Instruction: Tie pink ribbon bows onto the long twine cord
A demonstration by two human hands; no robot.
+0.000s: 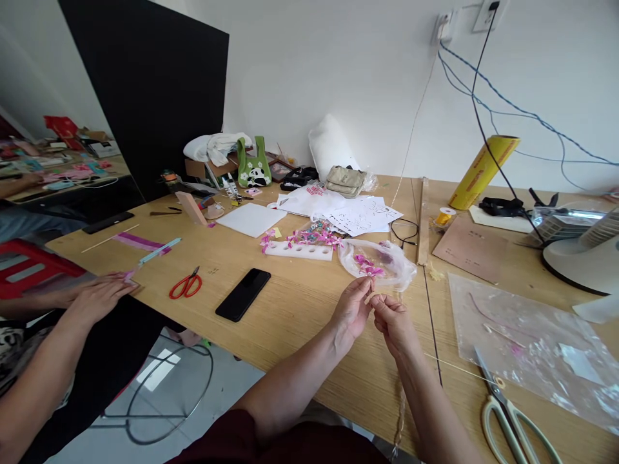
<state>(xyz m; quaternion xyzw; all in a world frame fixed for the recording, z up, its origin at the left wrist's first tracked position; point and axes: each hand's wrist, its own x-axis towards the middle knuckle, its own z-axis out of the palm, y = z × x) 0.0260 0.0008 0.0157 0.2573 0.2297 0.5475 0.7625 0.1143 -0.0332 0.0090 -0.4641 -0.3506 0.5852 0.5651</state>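
Observation:
My left hand (355,306) is closed in a pinch over the table, its fingertips close to a bit of pink; what they hold is too small to make out. Touching or nearly touching it, my right hand (393,319) is also pinched shut. A pale thread (457,366) runs from behind my right wrist to a small spool (500,383), and seems to be in those fingers. Just beyond both hands lies a clear plastic bag (403,274) with pink petal-like pieces (368,265). Left of it, a white foam block with holes (300,251) has pink flowers along its back edge.
A black phone (243,294) and orange-handled scissors (186,283) lie to the left. White-handled scissors (507,412) and a plastic sheet (532,341) are at right. Another person's hands (99,296) work at the table's left edge. A twisted cord (401,412) hangs near my right forearm.

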